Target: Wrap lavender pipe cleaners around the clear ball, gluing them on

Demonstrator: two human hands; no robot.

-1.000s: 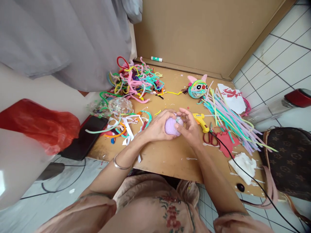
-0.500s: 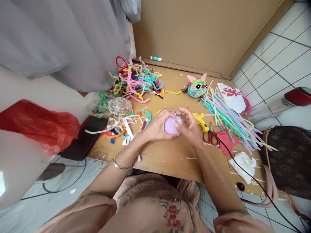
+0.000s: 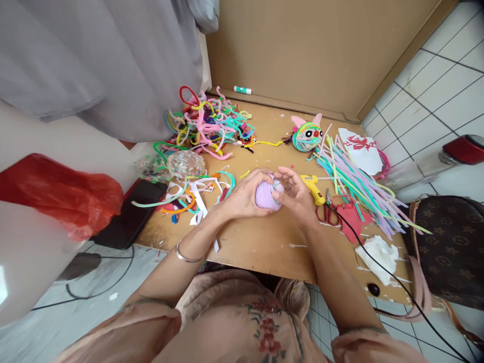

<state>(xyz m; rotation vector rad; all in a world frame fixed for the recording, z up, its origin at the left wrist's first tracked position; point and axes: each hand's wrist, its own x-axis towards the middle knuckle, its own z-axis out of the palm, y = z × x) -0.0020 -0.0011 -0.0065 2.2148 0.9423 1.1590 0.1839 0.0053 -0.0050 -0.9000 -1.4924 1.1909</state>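
Between the left hand (image 3: pixel 244 195) and the right hand (image 3: pixel 299 200) sits a purple ball (image 3: pixel 265 196), over the table (image 3: pixel 257 239); whether it touches the wood cannot be told. The left hand is cupped around the ball's left side, a broad hold that would seem to keep something so round from rolling. The right hand has its thumb on the ball, beside a greyish patch, its other fingers loosely curved and partly spread; whether their tips press on the ball is unclear. Just right of the ball lies a yellow glue gun (image 3: pixel 313 187), handle toward the person, probably so it can be grabbed easily. Scissors (image 3: pixel 327 217) lie near it, also right of the ball. Straight fuzzy sticks (image 3: pixel 350 174) lie farther right, likely bunched to stay sorted, unlike the tangled heap (image 3: pixel 206 126) beyond the ball to its left.
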